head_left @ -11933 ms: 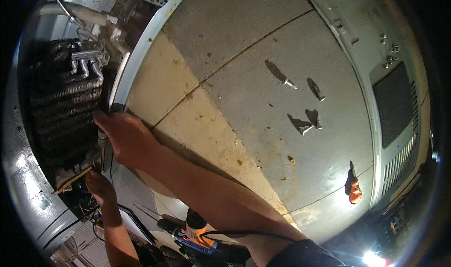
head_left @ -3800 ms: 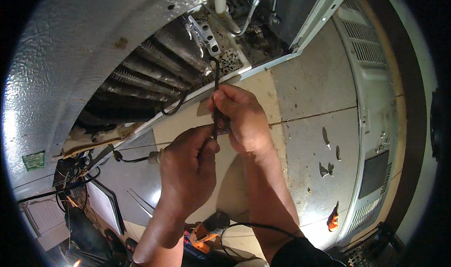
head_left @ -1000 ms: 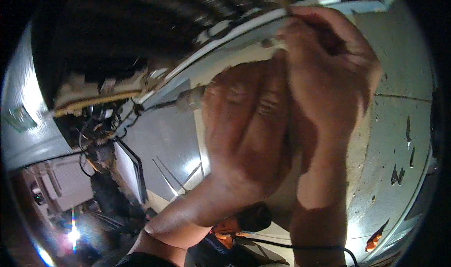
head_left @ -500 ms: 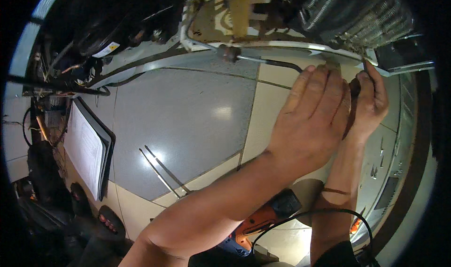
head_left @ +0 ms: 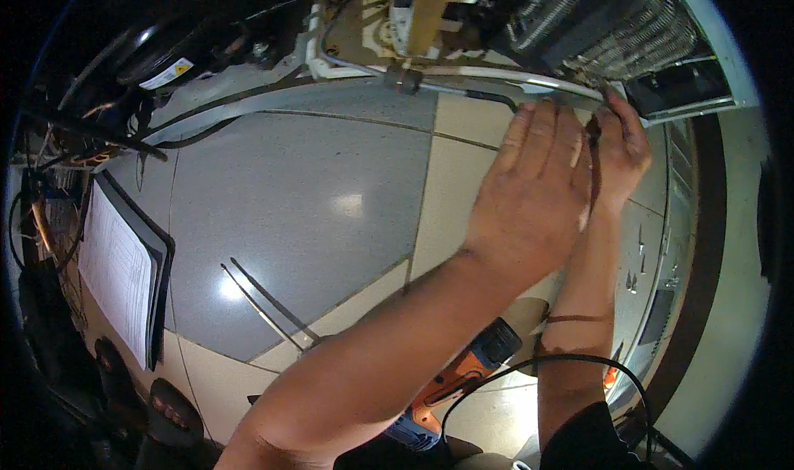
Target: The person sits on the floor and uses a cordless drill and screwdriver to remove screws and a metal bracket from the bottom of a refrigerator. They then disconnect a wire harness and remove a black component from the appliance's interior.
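Note:
My left hand [head_left: 529, 184] reaches palm down to the lower front edge of an opened appliance, its fingers together and bent over the black end of a thin tube [head_left: 488, 97]. That end vanishes beneath the fingertips. Close beside it, my right hand [head_left: 622, 151] has curled fingers at the right end of a pale rail [head_left: 529, 78]. Whatever those fingers hold is hidden, and a dark gap or shadow lies between the two hands. Farther left, the tube passes through a brown block-like fitting [head_left: 403, 80].
Metal coils [head_left: 645, 35] and dark machinery fill the appliance. An orange and dark-blue power tool [head_left: 451, 379] lies beneath my left forearm, near a black cable [head_left: 571, 357]. On the tiles lie a thin metal rod [head_left: 260, 306], small metal pieces [head_left: 633, 281] and a notebook [head_left: 120, 271].
The whole view has shifted, so most things sit farther left in it. Both hands stay at the same spot by the rail, with only slight finger movement.

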Motion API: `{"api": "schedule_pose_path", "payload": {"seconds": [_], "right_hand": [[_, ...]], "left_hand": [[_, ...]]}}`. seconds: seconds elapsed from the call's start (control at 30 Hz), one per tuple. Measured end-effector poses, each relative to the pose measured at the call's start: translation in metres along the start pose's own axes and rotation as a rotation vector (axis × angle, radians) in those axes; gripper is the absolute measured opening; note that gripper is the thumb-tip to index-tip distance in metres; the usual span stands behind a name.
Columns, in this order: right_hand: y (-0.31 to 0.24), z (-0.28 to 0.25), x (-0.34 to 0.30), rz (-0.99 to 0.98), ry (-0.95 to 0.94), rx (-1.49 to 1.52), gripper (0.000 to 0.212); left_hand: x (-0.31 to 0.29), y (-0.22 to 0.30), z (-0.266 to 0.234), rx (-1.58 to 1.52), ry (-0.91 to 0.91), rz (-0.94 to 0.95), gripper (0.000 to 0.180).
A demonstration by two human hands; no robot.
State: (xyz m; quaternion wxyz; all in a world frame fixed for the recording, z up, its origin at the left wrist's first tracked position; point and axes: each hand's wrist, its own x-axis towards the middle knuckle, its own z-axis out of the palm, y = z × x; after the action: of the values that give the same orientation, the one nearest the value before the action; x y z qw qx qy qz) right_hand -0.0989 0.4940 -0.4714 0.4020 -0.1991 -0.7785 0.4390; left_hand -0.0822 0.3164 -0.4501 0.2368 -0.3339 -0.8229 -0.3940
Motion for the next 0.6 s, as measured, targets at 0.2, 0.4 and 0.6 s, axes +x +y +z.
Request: {"api": "schedule_pose_path", "payload": {"seconds": [0.2, 0.4, 0.6], "right_hand": [[0.001, 0.004, 0.007, -0.060, -0.014, -0.033, 0.028], [0.001, 0.004, 0.009, 0.001, -0.045, -0.066, 0.026], [0.000, 0.007, 0.010, -0.005, -0.004, -0.088, 0.027]], "left_hand": [[0.000, -0.002, 0.008, 0.081, 0.017, 0.049, 0.043], [0.005, -0.003, 0.010, 0.101, -0.008, 0.073, 0.043], [0.011, -0.011, 0.008, 0.240, -0.061, 0.178, 0.043]]}}
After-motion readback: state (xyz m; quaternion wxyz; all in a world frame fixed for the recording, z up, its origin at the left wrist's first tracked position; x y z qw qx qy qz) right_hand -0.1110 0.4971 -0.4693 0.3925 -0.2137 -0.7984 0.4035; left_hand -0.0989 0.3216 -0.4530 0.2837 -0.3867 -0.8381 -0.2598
